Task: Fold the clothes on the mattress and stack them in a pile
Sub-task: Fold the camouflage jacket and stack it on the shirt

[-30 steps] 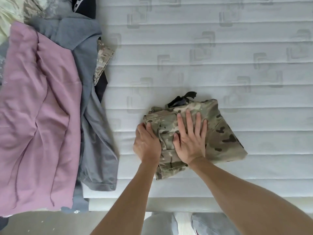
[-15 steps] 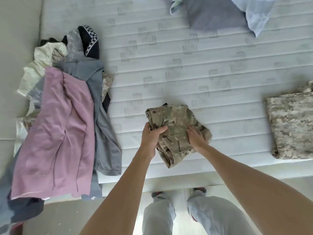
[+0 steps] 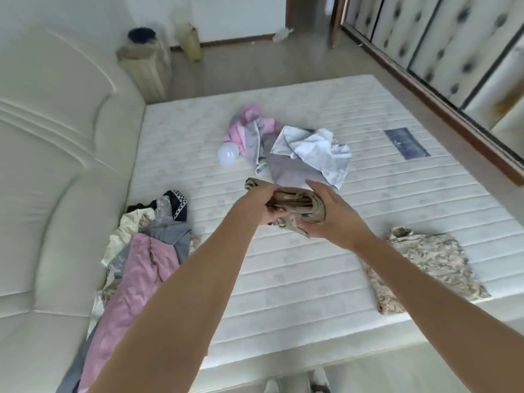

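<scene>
Holding the folded camo garment (image 3: 295,207) up off the mattress (image 3: 297,279), mid-frame, we've got both hands on it: left hand (image 3: 259,207) gripping its left end w/ fingers curled under, right hand (image 3: 330,219) cupping the right end from below, thumb over the top. Bundle's long axis runs roughly left-right btwn the two hands.

Key relation now: the already folded pale camo piece (image 3: 425,268) lies flat at lower right of the frame, near the mattress's front edge, just below and right of our right hand. So the right hand's nearer; we reckon the bundle goes down-right onto it to start the pile.

Unfolded clothes wait elsewhere: a pink-and-grey heap (image 3: 147,262) at lower left, another loose heap (image 3: 295,154) above centre. Mattress is white, quilted in stripes, padded headboard (image 3: 62,165) on the left, mirrored wardrobe (image 3: 442,52) upper right.
</scene>
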